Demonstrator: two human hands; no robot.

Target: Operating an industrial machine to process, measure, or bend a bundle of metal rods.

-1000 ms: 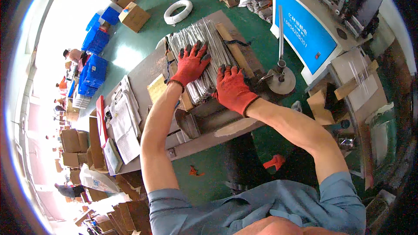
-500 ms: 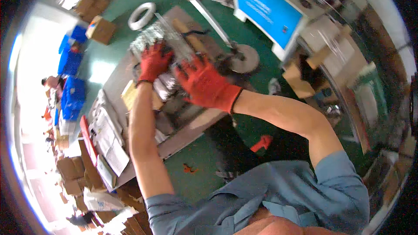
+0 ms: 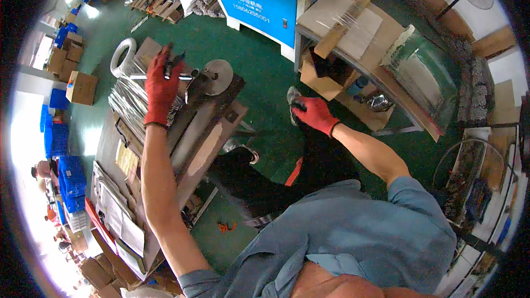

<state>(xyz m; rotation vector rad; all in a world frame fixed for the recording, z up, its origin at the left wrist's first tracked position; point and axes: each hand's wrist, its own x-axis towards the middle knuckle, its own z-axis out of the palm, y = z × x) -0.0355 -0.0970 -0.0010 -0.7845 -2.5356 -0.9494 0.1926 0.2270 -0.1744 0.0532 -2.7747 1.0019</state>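
My left hand (image 3: pixel 162 91), in a red glove with dark palm side, is over the workbench. Its fingers are bent around a thin silver bar (image 3: pixel 179 78) that sticks out on both sides of the hand. Beneath and beside it lies a bundle of shiny metal strips (image 3: pixel 122 102). A round grey disc (image 3: pixel 217 77) stands just right of this hand. My right hand (image 3: pixel 316 115), also red-gloved, hangs over the floor away from the bench. Its fingers curl inward, and nothing shows in them.
The workbench (image 3: pixel 190 127) also carries papers (image 3: pixel 113 198) and a yellow pad (image 3: pixel 127 157). A white coiled roll (image 3: pixel 122 58) lies beyond it. Ahead stands a blue-panelled cabinet (image 3: pixel 254 8). At right, a table (image 3: pixel 353 27) holds cardboard above an open carton (image 3: pixel 320 77).
Both hands were together on the metal strips. My right hand has moved off to the right, away from the bench. My view has turned right, and the left hand now has a silver bar.
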